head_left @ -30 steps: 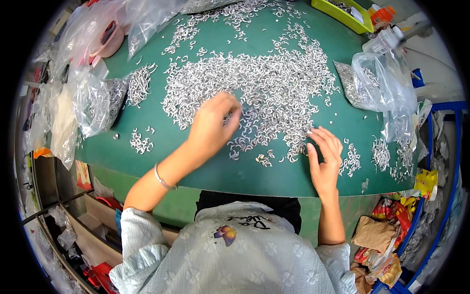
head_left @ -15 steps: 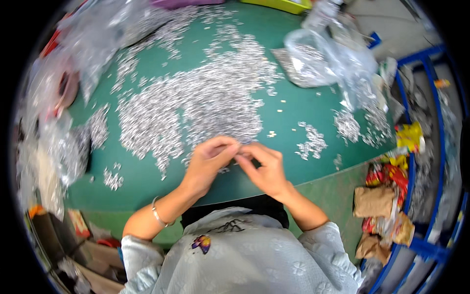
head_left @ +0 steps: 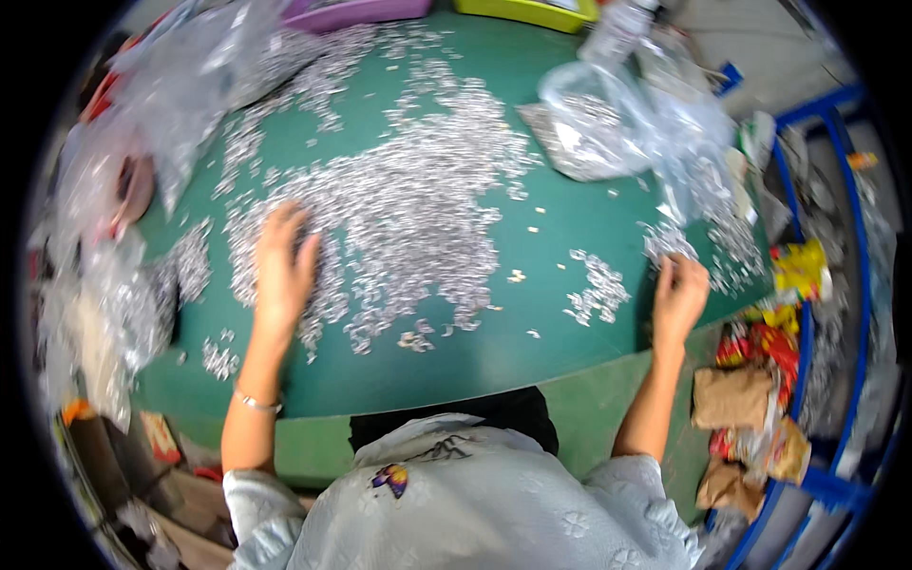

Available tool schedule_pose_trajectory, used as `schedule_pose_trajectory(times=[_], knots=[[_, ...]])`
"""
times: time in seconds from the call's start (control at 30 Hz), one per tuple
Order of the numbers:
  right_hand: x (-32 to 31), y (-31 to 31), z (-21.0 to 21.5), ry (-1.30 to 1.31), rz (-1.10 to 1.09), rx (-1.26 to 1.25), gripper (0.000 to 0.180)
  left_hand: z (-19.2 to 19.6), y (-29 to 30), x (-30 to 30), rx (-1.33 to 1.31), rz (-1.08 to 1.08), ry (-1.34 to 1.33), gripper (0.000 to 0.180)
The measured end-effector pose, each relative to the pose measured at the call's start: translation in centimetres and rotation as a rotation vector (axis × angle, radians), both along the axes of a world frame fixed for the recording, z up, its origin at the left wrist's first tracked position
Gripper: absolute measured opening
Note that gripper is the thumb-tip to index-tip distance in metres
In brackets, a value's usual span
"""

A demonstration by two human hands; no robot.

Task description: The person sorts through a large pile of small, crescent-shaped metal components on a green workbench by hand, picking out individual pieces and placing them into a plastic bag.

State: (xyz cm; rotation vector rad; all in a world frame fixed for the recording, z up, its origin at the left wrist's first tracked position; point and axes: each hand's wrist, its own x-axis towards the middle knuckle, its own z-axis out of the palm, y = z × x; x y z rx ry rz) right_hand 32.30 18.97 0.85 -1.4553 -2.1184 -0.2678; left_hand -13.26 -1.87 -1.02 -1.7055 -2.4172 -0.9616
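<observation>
Many small silvery metal pieces lie in a wide spread heap (head_left: 418, 218) on the green table (head_left: 427, 366). My left hand (head_left: 282, 271) rests at the heap's left part, fingers stretched forward and thumb apart, touching or just over the pieces. Far to the right, my right hand (head_left: 681, 294) is at the near edge of a small silvery pile (head_left: 665, 241). Its fingers are curled together in a pinch, and anything between them is hidden. Left of that hand lies another small cluster of pieces (head_left: 598, 288). The exact shape of the pieces is blurred.
Clear plastic bags (head_left: 204, 81) crowd the left side, near a pink container (head_left: 135, 190). An open bag of pieces (head_left: 594, 128) stands at the far right. Purple (head_left: 366, 11) and yellow-green trays (head_left: 527, 11) sit at the back. A blue rack (head_left: 845, 285) borders the right.
My hands were together at the heap's near edge. They have parted: the left moved left onto the heap, the right moved far right to the small pile.
</observation>
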Motion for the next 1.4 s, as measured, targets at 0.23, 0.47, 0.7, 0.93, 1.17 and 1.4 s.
schedule_pose_trajectory(times=[0.23,0.47,0.7,0.93,1.17,1.4], knots=[[-10.5,-1.3,3.1,0.204,0.645,-0.542,0.033,0.1,-0.7,5.1,-0.356,-0.068,0.131,0.046],[-22.1,2.2,-0.4,0.005,0.912,-0.38,0.05,1.2,-2.4,7.3,-0.309,-0.106,0.006,0.04],[-26.4,-0.8,-2.5,-0.159,1.043,-0.451,0.062,1.8,2.6,5.8,-0.311,0.061,0.058,0.047],[-24.4,-7.6,-0.3,-0.166,1.221,-0.548,0.069,0.7,-2.0,6.2,-0.43,-0.062,0.178,0.054],[-20.5,-11.3,1.0,-0.123,1.194,-0.638,0.05,2.1,-6.8,6.4,-0.449,-0.2,-0.025,0.054],[-20.2,-14.0,-0.5,-0.422,0.965,-0.518,0.053,0.8,-6.3,7.5,-0.382,-0.441,0.019,0.069]])
